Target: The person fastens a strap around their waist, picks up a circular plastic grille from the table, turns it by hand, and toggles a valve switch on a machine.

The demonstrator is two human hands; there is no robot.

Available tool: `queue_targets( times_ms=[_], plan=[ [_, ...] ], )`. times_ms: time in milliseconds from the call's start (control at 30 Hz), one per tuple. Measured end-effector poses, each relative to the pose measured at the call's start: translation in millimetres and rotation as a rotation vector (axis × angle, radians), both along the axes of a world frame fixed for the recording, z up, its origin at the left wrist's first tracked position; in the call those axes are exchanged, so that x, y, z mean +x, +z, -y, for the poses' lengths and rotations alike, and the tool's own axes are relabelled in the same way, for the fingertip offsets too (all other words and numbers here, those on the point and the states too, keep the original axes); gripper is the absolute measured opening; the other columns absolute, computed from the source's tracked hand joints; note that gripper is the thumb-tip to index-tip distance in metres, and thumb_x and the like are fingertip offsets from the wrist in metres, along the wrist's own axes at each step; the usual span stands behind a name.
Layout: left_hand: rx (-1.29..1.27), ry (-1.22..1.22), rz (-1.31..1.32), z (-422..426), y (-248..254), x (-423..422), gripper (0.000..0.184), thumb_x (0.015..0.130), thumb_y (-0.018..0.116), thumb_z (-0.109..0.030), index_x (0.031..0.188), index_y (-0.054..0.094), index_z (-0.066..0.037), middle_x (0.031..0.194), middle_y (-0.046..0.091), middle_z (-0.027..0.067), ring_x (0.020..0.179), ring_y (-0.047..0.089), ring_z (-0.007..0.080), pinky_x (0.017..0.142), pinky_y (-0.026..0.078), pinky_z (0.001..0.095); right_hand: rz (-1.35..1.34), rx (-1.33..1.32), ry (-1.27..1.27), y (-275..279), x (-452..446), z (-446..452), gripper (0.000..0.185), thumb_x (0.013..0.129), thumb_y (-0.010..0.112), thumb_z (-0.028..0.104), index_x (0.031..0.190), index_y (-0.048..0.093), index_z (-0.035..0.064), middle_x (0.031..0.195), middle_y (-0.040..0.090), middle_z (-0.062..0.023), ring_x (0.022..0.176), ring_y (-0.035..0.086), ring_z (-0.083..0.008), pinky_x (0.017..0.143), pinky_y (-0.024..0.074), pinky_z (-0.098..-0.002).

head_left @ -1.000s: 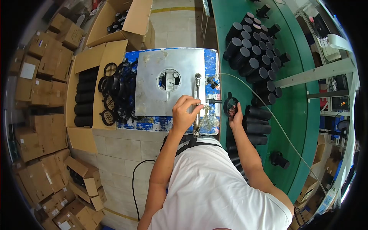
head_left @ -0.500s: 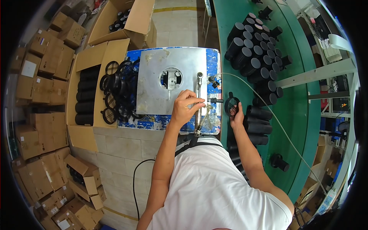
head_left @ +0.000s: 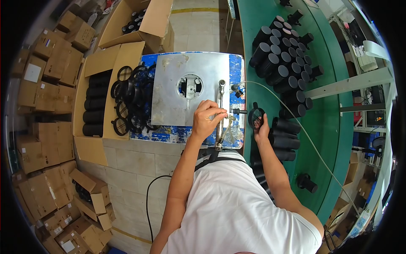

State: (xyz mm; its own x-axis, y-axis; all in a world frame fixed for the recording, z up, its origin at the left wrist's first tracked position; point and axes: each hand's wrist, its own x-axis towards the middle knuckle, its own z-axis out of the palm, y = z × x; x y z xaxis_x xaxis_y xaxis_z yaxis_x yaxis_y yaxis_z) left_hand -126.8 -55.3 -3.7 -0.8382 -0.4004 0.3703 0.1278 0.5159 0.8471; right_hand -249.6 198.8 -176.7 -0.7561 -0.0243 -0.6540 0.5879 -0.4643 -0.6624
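My right hand (head_left: 263,128) grips a black round ring with a grid across it and a small tab (head_left: 256,118), held upright over the edge of the green bench. The fingers of my left hand (head_left: 207,118) are pinched together at a long metal bar (head_left: 220,122) with a round head, part of a fixture; what lies between the fingertips is too small to make out. Right of those fingertips a short black rod (head_left: 240,111) points toward the ring. A metal plate (head_left: 169,101) with a round opening lies beside my left hand.
Black rings with grids (head_left: 127,95) are heaped left of the plate, next to an open carton of black cylinders (head_left: 94,104). Many black cylinders stand on the green bench (head_left: 315,139), others lie near my right hand. A thin hose (head_left: 305,135) crosses the bench. Cartons (head_left: 50,101) are stacked at left.
The whole view has shifted very slightly. Both hands keep nearly the same position, and the ring stays in my right hand.
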Motion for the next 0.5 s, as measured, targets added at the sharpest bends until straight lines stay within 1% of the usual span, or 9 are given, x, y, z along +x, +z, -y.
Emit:
queue_targets(
  times_ms=[267, 367, 500],
  plan=[
    [0.012, 0.022, -0.027, -2.2, -4.0, -0.8, 0.014, 0.068, 0.079, -0.008, 0.081, 0.075, -0.006, 0.078, 0.060, 0.0060, 0.076, 0.056, 0.0218, 0.067, 0.046, 0.0330, 0.000, -0.006, -0.013, -2.2, -0.4, 0.2, 0.034, 0.092, 0.063, 0.039, 0.080, 0.058, 0.0073, 0.063, 0.058, -0.0040, 0.050, 0.052, -0.0105, 0.045, 0.0398, -0.0206],
    [-0.007, 0.032, -0.025, -3.0, -2.1, -0.4, 0.014, 0.069, 0.079, -0.006, 0.082, 0.075, -0.006, 0.077, 0.060, 0.0051, 0.075, 0.057, 0.0193, 0.067, 0.045, 0.0306, 0.001, -0.004, -0.011, -1.4, -0.1, 0.2, 0.035, 0.091, 0.063, 0.040, 0.079, 0.058, 0.0076, 0.062, 0.058, -0.0040, 0.050, 0.052, -0.0108, 0.045, 0.0399, -0.0206],
    [0.002, 0.048, -0.034, -4.1, -3.0, -0.8, 0.013, 0.070, 0.079, -0.005, 0.082, 0.075, -0.006, 0.077, 0.060, 0.0053, 0.074, 0.057, 0.0193, 0.066, 0.045, 0.0304, -0.005, -0.013, 0.005, -3.3, -0.9, -1.0, 0.035, 0.091, 0.063, 0.040, 0.079, 0.058, 0.0077, 0.062, 0.059, -0.0044, 0.050, 0.053, -0.0110, 0.045, 0.0399, -0.0207]
  ],
)
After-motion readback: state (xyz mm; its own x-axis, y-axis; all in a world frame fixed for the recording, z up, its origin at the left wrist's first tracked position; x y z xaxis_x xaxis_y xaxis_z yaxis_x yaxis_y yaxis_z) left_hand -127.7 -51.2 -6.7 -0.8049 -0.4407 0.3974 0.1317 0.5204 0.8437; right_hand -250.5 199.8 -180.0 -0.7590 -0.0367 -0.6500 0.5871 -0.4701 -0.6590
